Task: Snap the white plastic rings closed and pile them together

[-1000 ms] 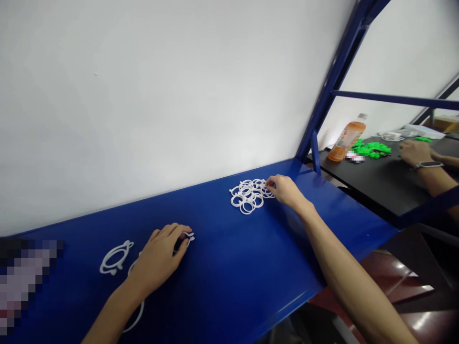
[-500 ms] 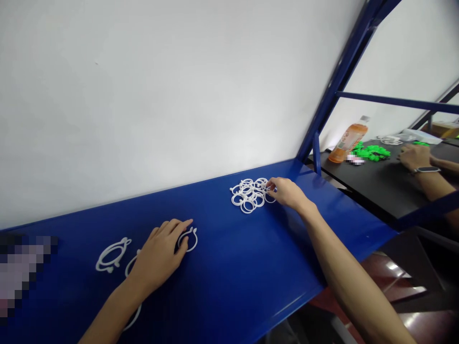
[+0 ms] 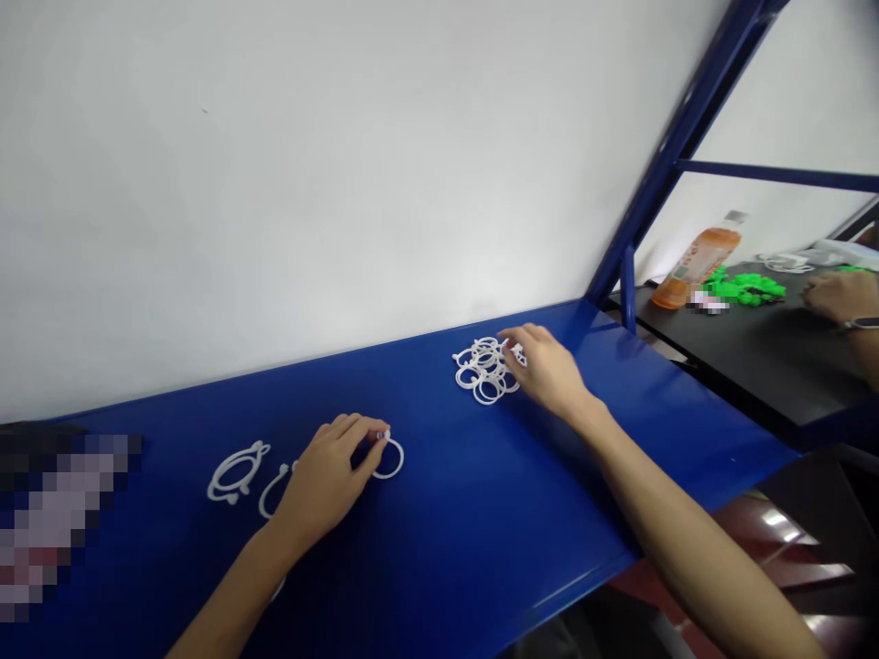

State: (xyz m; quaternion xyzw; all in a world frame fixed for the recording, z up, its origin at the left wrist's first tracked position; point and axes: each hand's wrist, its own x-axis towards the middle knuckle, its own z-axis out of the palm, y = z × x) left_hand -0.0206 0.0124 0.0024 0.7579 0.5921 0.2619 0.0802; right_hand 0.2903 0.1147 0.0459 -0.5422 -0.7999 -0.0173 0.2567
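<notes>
Left hand [image 3: 322, 480] pinches a white plastic ring [image 3: 390, 460], now lying flat on a glossy blue metal shelf [image 3: 439, 513]. Right hand [image 3: 546, 371] curls over a far heap of white rings [image 3: 484, 371], any pinch hidden.

Head-worn camera: I look forward and down, from close above, at my left hand [image 3: 322, 485] and right hand [image 3: 546, 371] on a blue metal shelf [image 3: 439, 540], a white wall [image 3: 288, 183] beyond.
</notes>
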